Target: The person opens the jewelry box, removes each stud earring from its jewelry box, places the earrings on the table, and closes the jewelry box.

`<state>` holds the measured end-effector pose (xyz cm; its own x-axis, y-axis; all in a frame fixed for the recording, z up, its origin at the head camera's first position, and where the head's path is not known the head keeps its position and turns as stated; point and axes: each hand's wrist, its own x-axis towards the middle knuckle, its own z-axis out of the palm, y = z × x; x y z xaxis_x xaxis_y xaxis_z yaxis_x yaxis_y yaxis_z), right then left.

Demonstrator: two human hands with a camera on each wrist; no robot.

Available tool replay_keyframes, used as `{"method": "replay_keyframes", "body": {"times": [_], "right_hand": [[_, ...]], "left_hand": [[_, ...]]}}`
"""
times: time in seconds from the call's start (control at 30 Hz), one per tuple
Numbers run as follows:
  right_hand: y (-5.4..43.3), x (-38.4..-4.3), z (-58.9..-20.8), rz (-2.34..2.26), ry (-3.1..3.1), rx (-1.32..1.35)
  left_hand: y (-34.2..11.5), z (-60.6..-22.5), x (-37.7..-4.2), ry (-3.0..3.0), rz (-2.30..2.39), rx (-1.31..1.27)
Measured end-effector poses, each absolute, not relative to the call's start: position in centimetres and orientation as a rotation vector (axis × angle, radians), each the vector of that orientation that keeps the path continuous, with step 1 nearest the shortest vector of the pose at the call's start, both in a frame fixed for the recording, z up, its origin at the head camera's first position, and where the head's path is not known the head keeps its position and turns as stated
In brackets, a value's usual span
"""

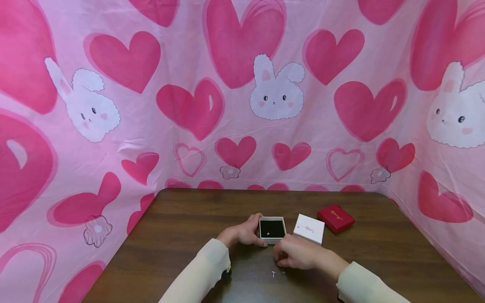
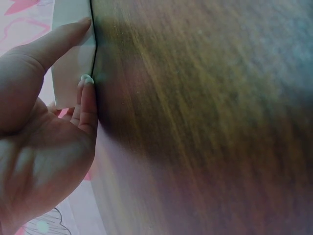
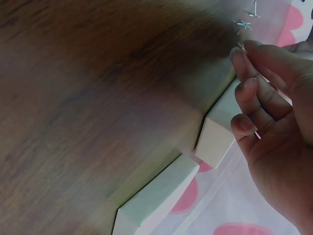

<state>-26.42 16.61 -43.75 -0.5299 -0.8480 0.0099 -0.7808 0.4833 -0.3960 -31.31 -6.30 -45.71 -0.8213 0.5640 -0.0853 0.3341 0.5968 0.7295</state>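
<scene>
My left hand (image 1: 248, 231) holds the small white jewelry box (image 1: 270, 241) by its left side, thumb near the front corner and fingers at the back corner. Inside lies a black pad (image 1: 275, 227) with a tiny silver star-shaped piece (image 1: 268, 233) on it. In the left wrist view, the thumb (image 2: 58, 41) rests along the box wall (image 2: 73, 73). Just right of the box front, my right hand (image 1: 297, 252) pinches a tiny metal earring (image 3: 242, 47) between thumb and index finger. A star earring (image 3: 243, 24) and a T-shaped stud (image 1: 273, 274) lie on the table nearby.
A white lid (image 1: 309, 228) with small lettering lies right of the box, partly behind my right hand. Beyond it is a red box (image 1: 336, 219) with gold lettering. The brown wooden table (image 1: 182, 210) meets a pink heart-patterned cloth at the back and sides.
</scene>
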Motion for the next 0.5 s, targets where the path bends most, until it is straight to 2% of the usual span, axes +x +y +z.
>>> {"method": "replay_keyframes", "body": {"times": [0.2, 0.5], "right_hand": [[16.8, -26.5, -43.2, -0.597, 2.492, -1.362], [17.2, -26.9, -41.8, -0.585, 2.572, -1.429]], "left_hand": [[-6.3, -45.8, -31.2, 2.510, 1.080, 0.699], [-6.3, -45.6, -31.2, 2.510, 1.077, 0.682]]}}
